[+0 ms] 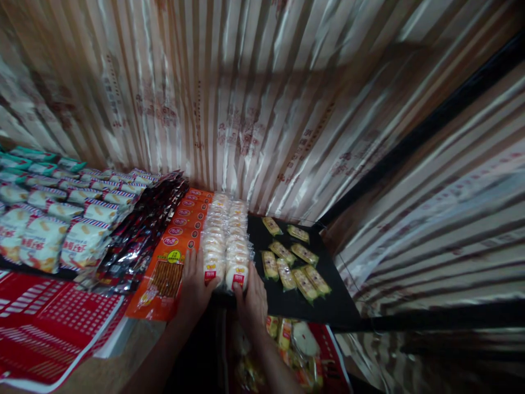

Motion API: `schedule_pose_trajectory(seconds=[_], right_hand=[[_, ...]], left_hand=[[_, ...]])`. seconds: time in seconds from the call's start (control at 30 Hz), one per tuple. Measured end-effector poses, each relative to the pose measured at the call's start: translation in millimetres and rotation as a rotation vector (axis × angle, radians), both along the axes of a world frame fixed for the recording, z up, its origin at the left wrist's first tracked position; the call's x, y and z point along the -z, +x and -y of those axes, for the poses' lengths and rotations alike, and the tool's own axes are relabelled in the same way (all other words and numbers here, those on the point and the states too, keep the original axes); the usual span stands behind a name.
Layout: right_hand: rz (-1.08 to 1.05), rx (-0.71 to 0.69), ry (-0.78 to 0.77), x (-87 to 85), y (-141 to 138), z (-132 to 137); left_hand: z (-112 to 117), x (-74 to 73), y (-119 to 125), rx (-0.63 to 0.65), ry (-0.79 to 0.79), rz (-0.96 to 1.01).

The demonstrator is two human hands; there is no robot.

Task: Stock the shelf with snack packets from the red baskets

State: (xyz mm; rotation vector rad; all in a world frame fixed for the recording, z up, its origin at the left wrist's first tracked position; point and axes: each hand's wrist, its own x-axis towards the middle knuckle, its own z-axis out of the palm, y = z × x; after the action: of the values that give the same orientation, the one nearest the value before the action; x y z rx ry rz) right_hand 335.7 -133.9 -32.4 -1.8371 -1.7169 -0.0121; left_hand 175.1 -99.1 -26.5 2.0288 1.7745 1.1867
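Observation:
Two rows of clear-wrapped white rice crackers (pixel 226 241) stand on edge, running back toward the curtain. My left hand (pixel 196 284) lies along their left side, fingers stretched forward, its thumb on the front packet. My right hand (pixel 252 298) presses the right side, with its thumb over the front of the right row. Together the hands grip the rows between them. Just left of them lies a large orange snack packet (pixel 166 273), partly under my left fingers. Small yellow-wrapped snacks (pixel 287 273) lie loose to the right on the black shelf (pixel 324 309).
Dark shiny packets (pixel 139 235) are stacked at left, beside rows of white snack bags (pixel 45 238). A red basket (pixel 53 328) is at lower left. Below the shelf stands a red container (pixel 334 361) holding more snacks. Pleated printed sheeting (pixel 246 109) hangs behind, with a dark pole (pixel 410 131) at right.

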Motion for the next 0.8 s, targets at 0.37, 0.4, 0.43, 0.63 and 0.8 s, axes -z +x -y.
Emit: schedule_pose_trajectory(seconds=[0.37, 0.4, 0.43, 0.63, 0.8], right_hand=[[-0.105, -0.075, 0.113, -12.6, -6.0, 17.5], [-0.134, -0.090, 0.135, -13.3, -4.9, 24.6], [-0.166, -0.100, 0.151, -13.0, -3.1, 33.1], [-0.274, -0.059, 0.071, 16.2, 46.7, 99.5], [-0.058, 0.231, -0.233, 60.5, 137.3, 122.1]], left_hand=[[13.1, -8.7, -4.8, -0.005, 0.034, -0.184], [15.3, -9.7, -5.3, -0.001, 0.026, -0.187], [17.2, -10.3, -5.6, 0.007, 0.026, -0.186], [31.4, -20.2, 0.3, 0.027, 0.200, -0.139], [72.9, -24.7, 37.9, 0.183, 0.190, -0.081]])
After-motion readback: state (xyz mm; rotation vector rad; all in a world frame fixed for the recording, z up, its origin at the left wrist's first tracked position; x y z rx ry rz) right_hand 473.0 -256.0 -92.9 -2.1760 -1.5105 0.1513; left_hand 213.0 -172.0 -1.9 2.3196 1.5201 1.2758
